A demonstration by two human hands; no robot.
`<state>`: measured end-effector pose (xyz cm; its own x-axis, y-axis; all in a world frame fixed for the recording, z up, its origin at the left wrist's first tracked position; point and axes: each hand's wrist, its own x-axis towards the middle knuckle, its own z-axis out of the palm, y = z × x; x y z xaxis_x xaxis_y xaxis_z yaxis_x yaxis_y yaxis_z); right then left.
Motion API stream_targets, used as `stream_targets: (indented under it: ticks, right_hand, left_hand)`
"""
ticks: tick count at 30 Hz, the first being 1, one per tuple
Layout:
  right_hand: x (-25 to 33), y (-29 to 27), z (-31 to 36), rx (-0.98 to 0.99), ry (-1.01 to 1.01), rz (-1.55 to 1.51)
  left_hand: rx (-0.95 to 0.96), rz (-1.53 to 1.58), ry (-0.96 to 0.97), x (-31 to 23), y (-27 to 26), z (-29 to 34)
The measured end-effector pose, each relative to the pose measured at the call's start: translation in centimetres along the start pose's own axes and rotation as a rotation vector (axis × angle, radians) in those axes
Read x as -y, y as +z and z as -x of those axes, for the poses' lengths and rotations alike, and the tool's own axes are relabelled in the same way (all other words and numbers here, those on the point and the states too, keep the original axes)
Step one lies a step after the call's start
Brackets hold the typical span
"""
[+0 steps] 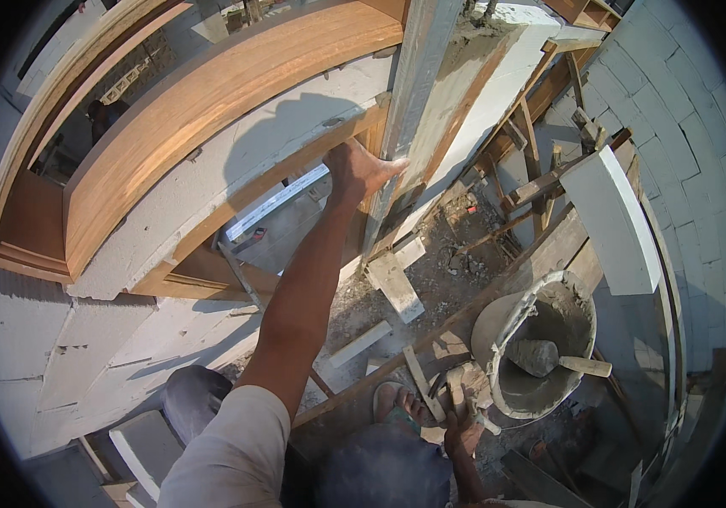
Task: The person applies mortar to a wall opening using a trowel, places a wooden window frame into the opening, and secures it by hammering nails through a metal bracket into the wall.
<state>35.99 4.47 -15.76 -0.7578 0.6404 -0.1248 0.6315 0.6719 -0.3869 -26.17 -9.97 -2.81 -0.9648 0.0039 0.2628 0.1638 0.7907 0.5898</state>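
My left arm reaches up to a long metal straightedge bar (414,80), which stands against the wall end beside a wooden window frame (369,140). My left hand (358,172) is closed around it, its thumb lying across the bar; the other fingers are mostly hidden. Low down, beside the mortar bucket (493,326), my right hand (463,433) is closed by a short wooden piece (456,392). What that hand grips is too unclear to name. A trowel (535,357) rests in the bucket, its wooden handle (586,366) over the rim.
A curved wooden frame (236,93) tops the white block wall (66,347) at left. Wooden planks (541,241) run along the scaffold, with a white block (612,224) at right. Block pieces (397,288) and rubble lie below. My sandalled foot (398,400) is near the bucket.
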Motion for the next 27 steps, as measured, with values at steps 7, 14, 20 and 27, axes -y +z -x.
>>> stream_targets:
  ticks: [7, 14, 20, 27]
  right_hand:
    - [-5.4, 3.9, 0.6, -0.005, -0.021, 0.119]
    - [-3.9, 1.3, 0.4, -0.003, 0.103, 0.094]
    - [14.5, -5.8, -4.5, 0.033, -0.403, -0.411]
    - [32.8, -1.0, -25.0, -0.13, -0.456, -0.657]
  left_hand:
    - [0.037, 0.101, 0.096, -0.3, 0.8, -1.0]
    - [0.076, -0.024, 0.064, -1.0, 2.3, -0.2]
    - [0.093, -0.034, 0.069, -1.3, 0.9, 0.1]
    - [0.102, 0.046, 0.048, -2.4, 0.6, -0.3]
